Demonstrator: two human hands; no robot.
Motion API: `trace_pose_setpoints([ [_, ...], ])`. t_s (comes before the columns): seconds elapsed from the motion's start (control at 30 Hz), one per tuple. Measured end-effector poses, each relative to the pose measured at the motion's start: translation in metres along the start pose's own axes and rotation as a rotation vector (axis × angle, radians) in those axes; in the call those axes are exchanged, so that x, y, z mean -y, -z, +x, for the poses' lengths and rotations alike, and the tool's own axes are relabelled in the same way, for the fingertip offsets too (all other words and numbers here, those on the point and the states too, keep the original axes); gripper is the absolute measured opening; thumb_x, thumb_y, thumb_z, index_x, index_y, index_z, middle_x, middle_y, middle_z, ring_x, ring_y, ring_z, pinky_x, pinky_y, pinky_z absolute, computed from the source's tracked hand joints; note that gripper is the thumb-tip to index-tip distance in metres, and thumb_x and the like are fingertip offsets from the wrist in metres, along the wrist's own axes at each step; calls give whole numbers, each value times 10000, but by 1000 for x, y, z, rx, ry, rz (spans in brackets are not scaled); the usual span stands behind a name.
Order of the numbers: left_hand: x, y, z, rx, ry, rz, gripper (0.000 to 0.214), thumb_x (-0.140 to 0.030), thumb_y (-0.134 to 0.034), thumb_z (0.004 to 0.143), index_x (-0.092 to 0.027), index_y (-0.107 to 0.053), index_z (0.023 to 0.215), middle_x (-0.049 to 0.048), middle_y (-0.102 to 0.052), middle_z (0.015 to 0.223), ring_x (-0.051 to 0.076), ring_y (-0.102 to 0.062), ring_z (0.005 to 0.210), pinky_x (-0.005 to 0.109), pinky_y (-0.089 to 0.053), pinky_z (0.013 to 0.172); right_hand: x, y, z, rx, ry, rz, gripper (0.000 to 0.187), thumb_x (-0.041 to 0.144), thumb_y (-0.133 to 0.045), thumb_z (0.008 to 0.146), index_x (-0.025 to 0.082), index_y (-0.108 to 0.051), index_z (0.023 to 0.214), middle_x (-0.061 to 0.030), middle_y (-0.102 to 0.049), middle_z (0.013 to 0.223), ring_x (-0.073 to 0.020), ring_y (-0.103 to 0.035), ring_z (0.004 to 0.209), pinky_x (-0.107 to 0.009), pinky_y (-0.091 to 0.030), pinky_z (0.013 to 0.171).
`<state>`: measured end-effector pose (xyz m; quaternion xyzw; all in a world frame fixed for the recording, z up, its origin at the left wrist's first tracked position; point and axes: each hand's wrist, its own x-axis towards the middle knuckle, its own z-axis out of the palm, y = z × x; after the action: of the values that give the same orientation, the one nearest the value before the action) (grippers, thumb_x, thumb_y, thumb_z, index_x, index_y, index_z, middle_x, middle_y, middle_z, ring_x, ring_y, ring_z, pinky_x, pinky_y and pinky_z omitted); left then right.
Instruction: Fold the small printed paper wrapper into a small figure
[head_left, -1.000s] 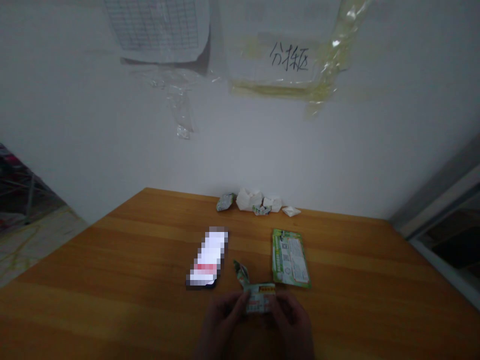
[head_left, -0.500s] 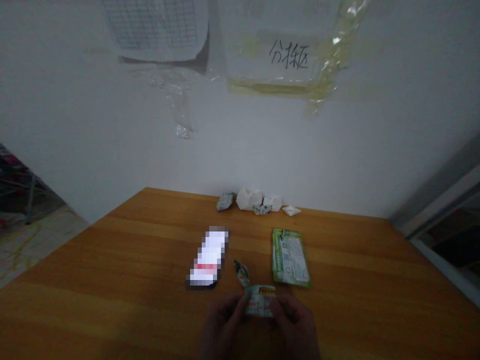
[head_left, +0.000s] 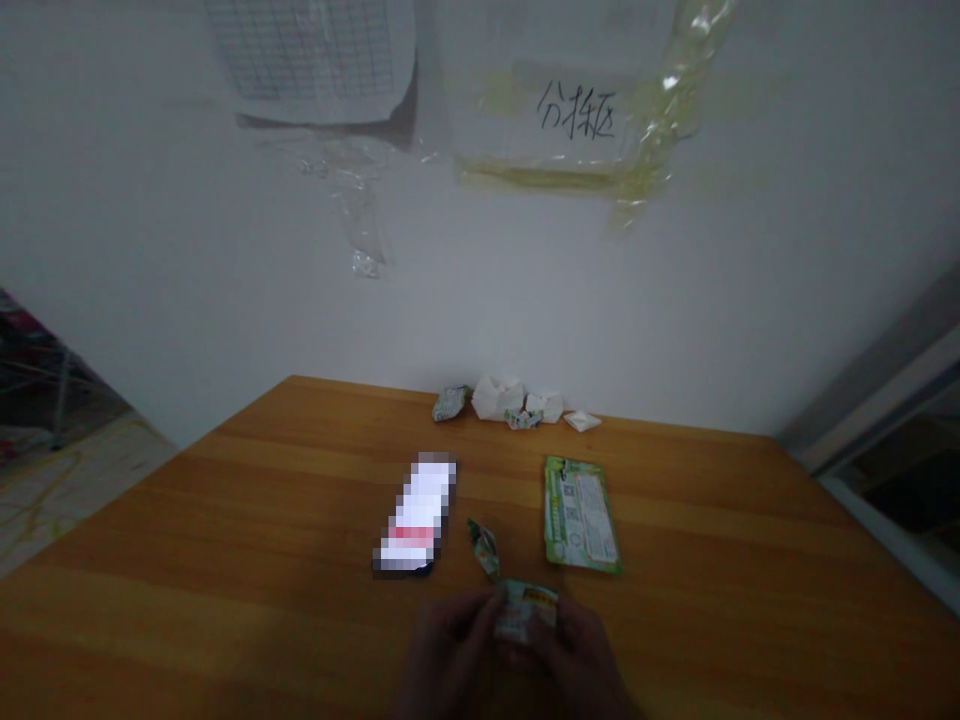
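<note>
Wrapper (head_left: 525,608), small and crumpled, is sitting pinched between both hands just above the table's (head_left: 225,560) near edge; the left hand (head_left: 450,645) is gripping its left side, the right hand (head_left: 581,655) its right side.

Of the person, only two bare hands are shown: the left hand (head_left: 448,655) and the right hand (head_left: 577,655). Both are cut off by the lower edge of the view about the wrists, so whatever is worn on the arms cannot be told. The fingers (head_left: 480,612) are rendered dark and blurred in the dim light; nails and finer markings cannot be made out.
</note>
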<state>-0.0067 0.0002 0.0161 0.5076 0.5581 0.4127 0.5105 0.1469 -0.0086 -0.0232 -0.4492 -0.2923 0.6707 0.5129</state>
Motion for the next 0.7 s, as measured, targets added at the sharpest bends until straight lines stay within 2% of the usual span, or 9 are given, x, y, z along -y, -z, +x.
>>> trace_pose_setpoints([
  [0.07,0,3,3,-6,32,-53,255,-440,-672,790,-222,-805,789,31,-817,792,243,-739,791,269,-570,736,3,4,0,117,-48,67,415,448,-844,630,181,-758,936,-65,-817,939,-223,-762,843,-343,-597,801],
  [0.13,-1,5,5,13,46,-94,261,-450,-678,787,-220,-802,800,27,-818,806,239,-736,800,273,-569,746,6,9,-1,203,-119,92,465,472,-839,627,195,-748,989,-67,-809,974,-233,-756,862,-369,-586,821],
  [0.17,-2,6,5,15,49,-104,270,-457,-674,792,-219,-801,804,27,-817,810,240,-735,805,275,-568,750,8,11,-1,201,-145,76,495,508,-823,631,202,-741,1010,-68,-805,970,-237,-754,849,-376,-585,804],
  [0.23,-2,5,3,42,41,-84,294,-473,-659,802,-218,-802,823,35,-817,819,251,-734,807,289,-568,746,10,15,0,71,-106,-50,533,596,-787,615,205,-745,974,-55,-794,919,-228,-734,811,-351,-575,760],
  [0.33,4,3,0,47,-18,75,323,-493,-631,813,-226,-808,859,54,-814,866,279,-721,846,333,-549,805,12,18,2,-149,61,-341,547,717,-690,619,176,-723,693,-18,-701,664,-179,-634,655,-274,-520,609],
  [0.37,7,1,-2,2,-23,142,327,-514,-664,772,-225,-811,808,59,-811,826,288,-713,817,347,-550,789,12,18,3,-185,94,-408,570,746,-656,623,177,-691,628,-9,-658,610,-170,-597,614,-266,-496,567],
  [0.47,18,-1,-2,-65,46,119,344,-528,-671,757,-215,-802,815,63,-800,835,303,-700,852,367,-541,802,12,15,3,-202,123,-499,611,789,-544,679,191,-630,587,-8,-608,569,-166,-554,562,-271,-469,522],
  [0.57,24,0,1,-23,123,10,380,-543,-692,742,-184,-783,827,63,-784,845,294,-694,867,363,-539,801,10,14,1,-208,205,-664,643,795,-430,749,207,-603,555,-29,-620,540,-178,-559,537,-280,-462,512],
  [0.7,23,-2,6,22,221,-164,478,-591,-744,672,-146,-741,847,68,-763,830,271,-691,824,331,-547,706,-1,21,2,-341,407,-970,672,730,-322,849,213,-681,613,-80,-703,572,-202,-621,535,-293,-474,529],
])
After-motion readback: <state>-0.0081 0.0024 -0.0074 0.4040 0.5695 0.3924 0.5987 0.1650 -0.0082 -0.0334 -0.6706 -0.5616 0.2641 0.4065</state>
